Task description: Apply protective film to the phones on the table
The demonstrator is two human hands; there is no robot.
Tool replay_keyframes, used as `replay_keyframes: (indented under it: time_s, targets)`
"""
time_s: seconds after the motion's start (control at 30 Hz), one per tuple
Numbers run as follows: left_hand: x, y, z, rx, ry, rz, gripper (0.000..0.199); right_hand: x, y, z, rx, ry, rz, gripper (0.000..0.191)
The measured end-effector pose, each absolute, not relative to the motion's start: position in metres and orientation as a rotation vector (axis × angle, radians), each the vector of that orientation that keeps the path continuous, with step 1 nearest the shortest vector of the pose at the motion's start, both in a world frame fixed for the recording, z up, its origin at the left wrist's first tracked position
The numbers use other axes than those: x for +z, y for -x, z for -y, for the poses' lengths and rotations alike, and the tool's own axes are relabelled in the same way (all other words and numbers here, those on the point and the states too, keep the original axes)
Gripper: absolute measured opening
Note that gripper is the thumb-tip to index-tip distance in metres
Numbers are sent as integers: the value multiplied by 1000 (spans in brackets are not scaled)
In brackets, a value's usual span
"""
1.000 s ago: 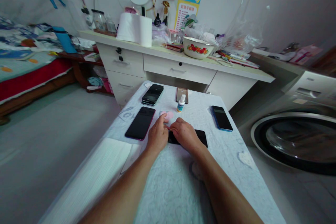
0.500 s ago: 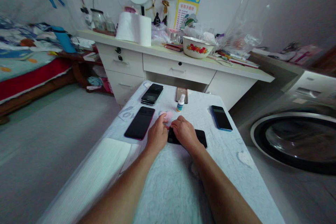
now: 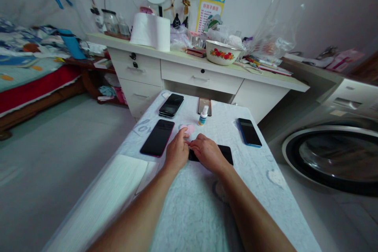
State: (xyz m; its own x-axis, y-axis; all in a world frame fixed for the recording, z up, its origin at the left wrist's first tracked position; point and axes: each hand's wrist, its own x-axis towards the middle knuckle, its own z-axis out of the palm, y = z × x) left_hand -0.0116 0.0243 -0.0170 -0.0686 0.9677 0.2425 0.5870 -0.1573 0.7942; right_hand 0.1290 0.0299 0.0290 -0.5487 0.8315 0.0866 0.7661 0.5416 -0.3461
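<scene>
A black smartphone point(image 3: 226, 155) lies crosswise on the cloth-covered table, screen up. My left hand point(image 3: 177, 150) steadies its left end, fingers curled at the edge. Across the phone's left half rests my right hand point(image 3: 207, 152), its fingers bunched together at the left end of the screen; whatever they pinch is hidden. Just beyond my fingertips sits a pink pad point(image 3: 189, 129), partly behind my left fingers. Behind it stands a small white spray bottle point(image 3: 203, 116) with a blue and yellow label.
A dark phone with a red edge point(image 3: 158, 138) lies to the left, with stacked phones point(image 3: 171, 105) behind it. A gold phone point(image 3: 204, 106) is at the far edge, a blue-edged phone point(image 3: 249, 132) at right. A white desk point(image 3: 203, 76) and a washing machine point(image 3: 339, 126) stand around the table.
My right hand has shifted slightly on the phone, its fingertips moving a little toward the left end. My left hand and the other things stay put.
</scene>
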Motion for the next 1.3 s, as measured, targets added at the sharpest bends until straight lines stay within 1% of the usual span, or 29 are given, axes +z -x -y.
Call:
replay_keyframes:
  time_s: [0.3, 0.47, 0.83, 1.07, 1.3]
  targets:
    - [-14, 11, -24, 1116, -1750, -1653, 54, 29, -136, -27, 448, 1047, 2653, 19]
    - [-15, 11, -24, 1110, -1747, -1662, 55, 26, -140, -28, 462, 982, 2657, 19]
    - [-14, 12, -24, 1085, -1752, -1649, 52, 24, -141, -28, 490, 989, 2629, 19]
    - [-10, 11, -22, 1067, -1750, -1627, 52, 25, -141, -26, 438, 1284, 2512, 19]
    - [-14, 12, -24, 1078, -1775, -1612, 52, 29, -142, -26, 477, 1096, 2639, 19]
